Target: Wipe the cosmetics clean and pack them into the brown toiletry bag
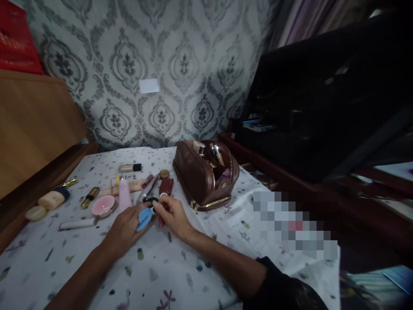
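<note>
My left hand point(124, 228) is closed around a blue makeup sponge point(144, 218), held just above the table. My right hand point(171, 215) pinches a small dark object point(151, 200) at the sponge's upper edge; I cannot make out what it is. Both hands meet over the white patterned tablecloth point(161, 275). Just behind them lie a pink tube point(124, 193), a round pink compact point(103, 205), a dark red case point(166, 186) and several thin pencils point(146, 191). An open brown cosmetic bag point(201, 174) with items inside stands to the right of my hands.
More cosmetics lie at the left: a gold lipstick point(89, 197), a white tube point(77, 224), a cream jar point(53, 199), a foundation bottle point(130, 167). A wooden headboard point(32, 120) stands left, a dark cabinet point(322, 107) right, patterned wallpaper behind.
</note>
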Motion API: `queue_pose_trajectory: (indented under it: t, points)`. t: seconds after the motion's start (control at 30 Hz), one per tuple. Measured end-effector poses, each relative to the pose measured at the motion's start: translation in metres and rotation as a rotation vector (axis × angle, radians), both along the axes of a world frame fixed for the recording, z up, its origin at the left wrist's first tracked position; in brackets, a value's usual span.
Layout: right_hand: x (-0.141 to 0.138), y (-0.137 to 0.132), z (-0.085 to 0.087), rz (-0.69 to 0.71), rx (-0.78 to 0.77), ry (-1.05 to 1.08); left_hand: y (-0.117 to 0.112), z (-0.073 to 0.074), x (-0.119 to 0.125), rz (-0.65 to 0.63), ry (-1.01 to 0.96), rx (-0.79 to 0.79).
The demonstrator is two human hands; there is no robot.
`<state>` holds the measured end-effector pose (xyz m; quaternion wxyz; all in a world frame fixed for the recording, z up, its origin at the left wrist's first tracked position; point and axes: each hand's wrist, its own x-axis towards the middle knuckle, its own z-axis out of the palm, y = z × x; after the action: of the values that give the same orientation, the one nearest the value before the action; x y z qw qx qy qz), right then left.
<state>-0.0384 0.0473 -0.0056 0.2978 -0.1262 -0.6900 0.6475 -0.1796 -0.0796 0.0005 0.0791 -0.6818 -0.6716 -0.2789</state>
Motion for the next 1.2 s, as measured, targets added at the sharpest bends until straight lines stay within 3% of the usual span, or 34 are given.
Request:
queue_pose_trajectory:
  t: [0.17,0.37,0.7,0.93,1.2]
  points:
    - [0.001,0.001,0.001,0.017,-0.023,0.035,0.001,0.007,0.005,0.010,-0.248,-0.167]
    - [0.001,0.002,0.008,0.150,-0.062,0.128,0.000,0.012,0.008,0.104,-0.559,-0.218]
    - [0.002,0.020,0.024,-0.140,-0.186,0.193,-0.001,0.014,0.000,0.236,-0.866,-0.414]
    - [0.006,0.020,0.033,0.019,-0.227,0.211,-0.006,0.008,-0.005,0.335,-0.888,-0.354]
    - [0.009,0.021,0.041,0.020,-0.235,0.174,-0.009,0.011,-0.001,0.362,-0.795,-0.355]
